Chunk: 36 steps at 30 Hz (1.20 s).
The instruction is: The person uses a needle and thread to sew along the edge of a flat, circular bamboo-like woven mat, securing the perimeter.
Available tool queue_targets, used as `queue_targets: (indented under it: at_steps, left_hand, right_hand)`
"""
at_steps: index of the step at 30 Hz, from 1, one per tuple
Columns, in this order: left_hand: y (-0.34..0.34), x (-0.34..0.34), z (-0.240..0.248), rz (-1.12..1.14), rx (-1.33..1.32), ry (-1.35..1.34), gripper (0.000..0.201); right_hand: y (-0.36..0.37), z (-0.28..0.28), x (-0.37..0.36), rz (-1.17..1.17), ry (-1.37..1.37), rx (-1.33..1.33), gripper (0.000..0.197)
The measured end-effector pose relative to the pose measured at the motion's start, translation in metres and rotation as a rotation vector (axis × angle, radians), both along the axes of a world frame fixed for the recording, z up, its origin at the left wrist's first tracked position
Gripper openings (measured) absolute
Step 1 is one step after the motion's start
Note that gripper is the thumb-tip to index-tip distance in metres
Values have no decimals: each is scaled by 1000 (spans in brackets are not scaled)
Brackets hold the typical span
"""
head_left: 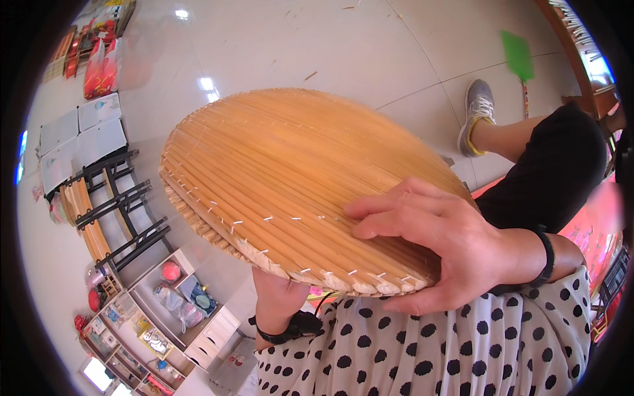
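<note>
A large round tray of yellow-brown plant stalks, laid side by side and stitched with white thread, is tilted above my lap. Along its left edge a second layer of stalks shows beneath the top one. My right hand grips the near right edge, its fingers bent over the top face and its thumb at the rim. Under the near left edge comes my left hand; only its base and wrist show, and the tray hides its fingers.
A leg in black trousers ends in a grey shoe on the pale tiled floor. Beyond it lies a green fly swatter. Folded black-framed furniture and a shelf unit with goods stand at left.
</note>
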<state>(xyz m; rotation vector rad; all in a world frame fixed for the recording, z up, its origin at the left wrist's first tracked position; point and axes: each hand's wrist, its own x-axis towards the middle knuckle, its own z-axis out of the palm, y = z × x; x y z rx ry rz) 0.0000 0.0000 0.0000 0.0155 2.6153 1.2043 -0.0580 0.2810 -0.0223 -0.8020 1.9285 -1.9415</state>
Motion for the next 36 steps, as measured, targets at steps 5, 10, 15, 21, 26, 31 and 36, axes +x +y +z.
queue_targets:
  at_steps: [5, 10, 15, 21, 26, 31, 36]
  left_hand:
    - [2, 11, 0, 43, -91, 72, 45]
    - [3, 18, -3, 37, -147, 102, 49]
    - [9, 16, 1, 72, -120, 67, 51]
    - [15, 12, 2, 114, -72, 20, 54]
    - [20, 11, 2, 139, -46, -7, 55]
    - [22, 12, 4, 161, -33, -21, 57]
    - [24, 13, 5, 184, -20, -32, 59]
  right_hand:
    - [2, -5, -4, 33, 2, -52, 73]
    - [7, -9, -5, 35, 46, -23, 75]
    - [8, -10, -3, 23, 76, -37, 74]
    - [8, -12, -2, 14, 80, -50, 73]
    - [8, -14, -1, 6, 82, -57, 74]
    - [9, -13, -1, 15, 69, -60, 74]
    - [9, -13, 0, 23, 53, -54, 74]
